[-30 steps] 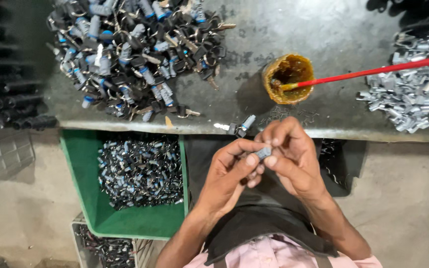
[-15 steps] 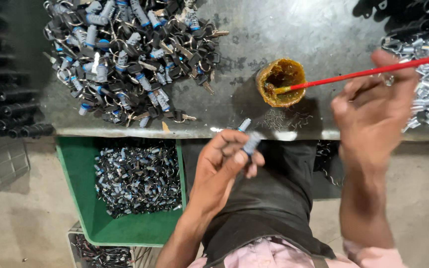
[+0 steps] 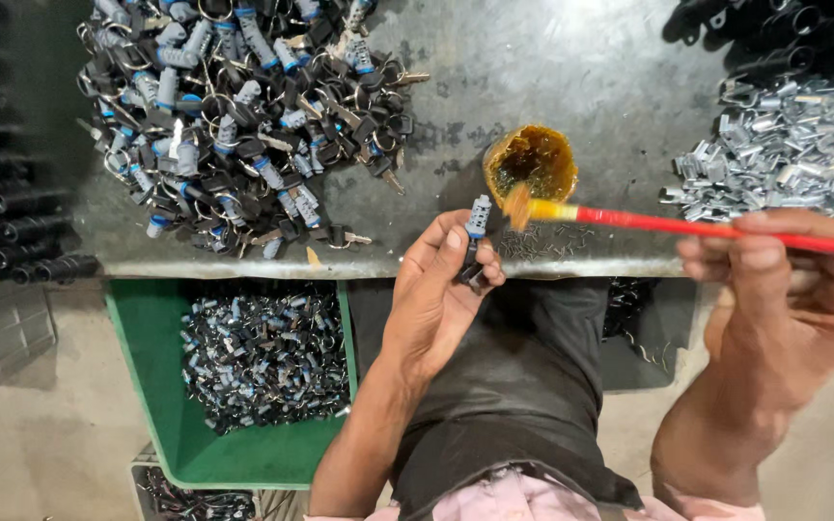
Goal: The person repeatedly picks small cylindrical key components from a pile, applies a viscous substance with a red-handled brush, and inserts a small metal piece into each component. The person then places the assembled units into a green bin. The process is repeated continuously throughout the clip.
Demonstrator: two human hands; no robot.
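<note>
**Lock cylinder at the brush tip: greasing in progress**

Lock cylinder (image 3: pixel 476 224), a small silver-and-blue barrel with a dark key end, is standing upright just left of centre in the frame, at the near edge of the grey metal bench (image 3: pixel 571 68). I am pinching its lower end with my left hand (image 3: pixel 433 294), thumb and fingers closed around it, the silver top poking free above my fingertips.

My right hand (image 3: pixel 792 289), at the right edge of the frame, is closed around the red handle of a brush (image 3: pixel 687 225). Half a second ago this hand was raised over the handle while the brush was resting in the pot; a second ago both hands were working the cylinder together at the bench edge. Now I am bringing the yellowed bristles across so that they are sitting just beside the cylinder's top, between it and the small pot of amber grease (image 3: pixel 531 164) directly above. Whether bristle and metal are touching I cannot tell.

I judge that the piece has passed from fitting to coating.

A heap of similar cylinders and keys (image 3: pixel 243 116) is lying at upper left, bright metal clips (image 3: pixel 784 145) at upper right, and a green bin (image 3: pixel 147 328) of parts under the bench at lower left.
</note>
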